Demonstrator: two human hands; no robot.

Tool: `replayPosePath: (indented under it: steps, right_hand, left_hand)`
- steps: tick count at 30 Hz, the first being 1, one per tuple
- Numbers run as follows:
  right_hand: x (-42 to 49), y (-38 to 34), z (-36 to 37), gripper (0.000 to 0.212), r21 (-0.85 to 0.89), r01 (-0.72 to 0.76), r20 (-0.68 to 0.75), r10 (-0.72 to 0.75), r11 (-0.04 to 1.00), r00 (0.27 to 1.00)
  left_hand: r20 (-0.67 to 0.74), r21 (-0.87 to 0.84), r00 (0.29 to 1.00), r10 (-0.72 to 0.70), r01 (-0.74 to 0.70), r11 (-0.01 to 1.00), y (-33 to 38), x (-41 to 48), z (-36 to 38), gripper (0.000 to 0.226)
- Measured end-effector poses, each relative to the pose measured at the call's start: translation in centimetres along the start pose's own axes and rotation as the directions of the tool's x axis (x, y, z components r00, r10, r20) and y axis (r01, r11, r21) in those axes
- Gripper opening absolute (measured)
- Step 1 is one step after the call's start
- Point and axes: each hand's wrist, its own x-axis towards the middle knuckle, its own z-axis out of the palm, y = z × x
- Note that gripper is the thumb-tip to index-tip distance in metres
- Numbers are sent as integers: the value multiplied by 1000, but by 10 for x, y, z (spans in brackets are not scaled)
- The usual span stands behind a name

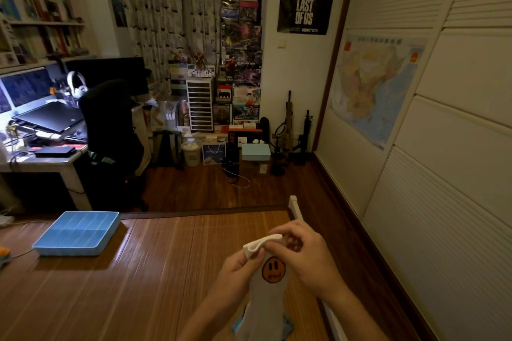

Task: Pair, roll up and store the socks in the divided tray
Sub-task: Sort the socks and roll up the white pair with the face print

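A white sock (266, 299) with an orange smiley face hangs in front of me over the bamboo mat (166, 271). My left hand (237, 274) pinches the left side of its cuff and my right hand (307, 255) pinches the right side, holding the opening up. Something blue (288, 327) peeks out under the sock's lower end; I cannot tell what it is. The blue divided tray (44, 249) lies on the mat at the far left, well away from both hands, and its compartments look empty.
The mat ends at a white bed frame edge (293, 202) on the right, close to a panelled wall with a map. Beyond the mat are a wooden floor, a desk with a black chair (110, 124) at left, and stacked boxes at the back.
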Motion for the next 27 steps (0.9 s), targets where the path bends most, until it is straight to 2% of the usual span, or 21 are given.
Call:
replayPosePath:
  steps: [2,5,7,11,13,15,18,20,22,24,27]
  right_hand:
    - [5,-6,-8,20,12,28,30,-28,1000,999]
    - [14,-19,-18,20,161,-10,64,0,987,998]
    - [21,-25,-24,15,147,8,58,-17,989,998]
    - [27,-22,-33,7,8,42,43,-43,999,998]
    - [25,-19,-37,7,79,25,18,-27,997,999]
    - [22,-20,-43,11,199,-12,30,6,980,1000]
    - [16,-21,-47,14,253,-20,147,-18,967,989]
    - [13,-21,-45,12,243,-28,245,-34,970,969]
    - [11,-23,-39,10,217,-29,286,-35,976,958]
    - [9,-23,-32,9,135,2,263,-38,991,964]
    - [8,-22,-23,12,-2,96,181,-94,995,979]
  left_hand:
    - [24,51,999,-24,23,998,0,2,-5,33]
    - [89,192,995,-49,32,981,-7,5,-6,35]
    - [89,202,995,-37,18,979,-14,4,-2,35]
    - [71,-16,994,-81,82,996,-16,5,4,38]
    - [59,-134,990,-128,135,982,-14,7,2,43]
    - [27,-189,992,-126,129,974,-13,8,-2,49]
    - [-55,-193,995,-82,70,979,-11,11,-6,50]
    - [-73,-167,996,-47,34,985,-9,14,-8,47]
    - [-66,-103,998,-8,1,995,-6,15,-8,37]
    - [-46,-38,998,34,-36,999,-3,15,-6,27]
    - [4,-22,999,45,-45,999,6,16,-2,32]
